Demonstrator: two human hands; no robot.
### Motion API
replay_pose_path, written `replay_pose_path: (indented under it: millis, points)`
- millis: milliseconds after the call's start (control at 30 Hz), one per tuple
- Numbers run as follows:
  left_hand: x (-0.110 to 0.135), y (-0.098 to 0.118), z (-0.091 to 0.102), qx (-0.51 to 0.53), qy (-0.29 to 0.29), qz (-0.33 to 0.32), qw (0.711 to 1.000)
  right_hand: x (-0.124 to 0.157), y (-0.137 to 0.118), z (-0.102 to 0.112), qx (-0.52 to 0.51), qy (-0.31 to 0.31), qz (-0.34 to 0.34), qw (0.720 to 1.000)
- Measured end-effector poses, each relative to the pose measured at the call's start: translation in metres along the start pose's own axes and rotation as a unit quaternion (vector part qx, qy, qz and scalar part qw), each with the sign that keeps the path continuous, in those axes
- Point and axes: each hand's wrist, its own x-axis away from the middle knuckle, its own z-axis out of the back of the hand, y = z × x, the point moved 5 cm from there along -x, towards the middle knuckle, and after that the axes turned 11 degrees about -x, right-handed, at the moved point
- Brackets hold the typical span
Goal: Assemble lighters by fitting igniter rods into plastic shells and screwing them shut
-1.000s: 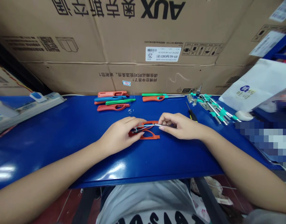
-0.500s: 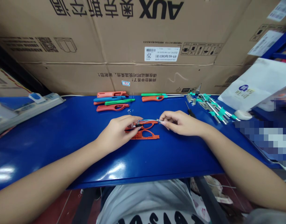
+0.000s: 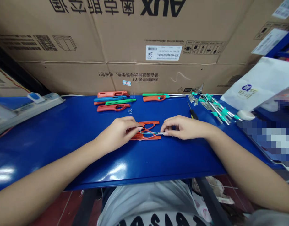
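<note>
My left hand (image 3: 118, 131) pinches a small dark part, mostly hidden by the fingertips, from which thin pale wires (image 3: 149, 133) run to the right. At the other end, a small metal tip (image 3: 160, 133) is between the thumb and fingers of my right hand (image 3: 188, 127). Below the wires lie two orange lighter shell halves, an upper half (image 3: 154, 122) and a lower half (image 3: 135, 137); my left hand covers their left ends. One loose wire end slants down over the lower half.
Lighter handles (image 3: 113, 107) in red, blue and green lie at the back left. Two assembled lighters (image 3: 154, 98) are behind my hands. A screwdriver (image 3: 193, 113) and a pile of metal tubes (image 3: 216, 108) lie to the right. A power strip (image 3: 49, 100) is at far left.
Both hands have brought the wired part down toward me, from above the upper shell half to over the lower half. The black body seen earlier is now mostly hidden by my left fingers.
</note>
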Motion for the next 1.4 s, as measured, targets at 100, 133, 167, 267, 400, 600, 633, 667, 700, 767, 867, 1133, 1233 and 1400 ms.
replay_pose_path:
  millis: [100, 133, 167, 267, 400, 600, 633, 667, 700, 767, 867, 1133, 1233, 1400]
  points:
    - [0.001, 0.001, -0.002, -0.003, -0.014, -0.004, 1.000, -0.001, 0.003, -0.001, -0.009, 0.008, -0.023, 1.000]
    - [0.001, 0.002, -0.002, -0.002, -0.021, -0.002, 1.000, -0.001, 0.003, -0.002, -0.007, 0.007, -0.022, 1.000]
    - [0.002, 0.002, -0.002, -0.001, -0.029, 0.000, 1.000, -0.001, 0.003, -0.002, -0.004, 0.005, -0.017, 1.000]
    - [0.002, 0.000, -0.004, 0.005, -0.053, 0.008, 0.999, -0.001, 0.002, -0.004, 0.003, -0.002, -0.004, 1.000]
    - [0.001, -0.003, -0.006, 0.013, -0.072, 0.013, 0.997, -0.002, 0.000, -0.007, 0.038, 0.001, 0.017, 0.999]
    - [0.001, -0.003, -0.007, -0.005, -0.083, 0.007, 0.997, -0.001, -0.006, -0.011, 0.125, 0.012, 0.032, 0.992]
    - [0.001, -0.003, -0.007, -0.007, -0.087, 0.010, 0.996, -0.001, -0.008, -0.012, 0.141, 0.012, 0.029, 0.990]
    - [0.001, -0.003, -0.007, -0.007, -0.091, 0.013, 0.996, 0.000, -0.009, -0.012, 0.156, 0.010, 0.027, 0.987]
    - [0.001, -0.003, -0.008, -0.005, -0.095, 0.017, 0.995, 0.001, -0.011, -0.012, 0.170, 0.007, 0.024, 0.985]
    - [0.001, -0.003, -0.008, -0.002, -0.102, 0.023, 0.994, 0.002, -0.015, -0.013, 0.195, -0.001, 0.017, 0.981]
    - [0.001, -0.002, -0.008, 0.001, -0.105, 0.028, 0.994, 0.002, -0.020, -0.016, 0.242, -0.008, 0.003, 0.970]
    - [0.001, -0.001, -0.008, -0.017, -0.107, 0.030, 0.994, 0.001, -0.022, -0.017, 0.296, 0.020, 0.006, 0.955]
    - [0.001, -0.002, -0.008, -0.016, -0.108, 0.036, 0.993, 0.001, -0.017, -0.014, 0.214, 0.054, -0.002, 0.975]
    - [0.001, -0.003, -0.009, -0.004, -0.102, 0.035, 0.994, -0.007, -0.011, -0.014, 0.081, 0.108, 0.008, 0.991]
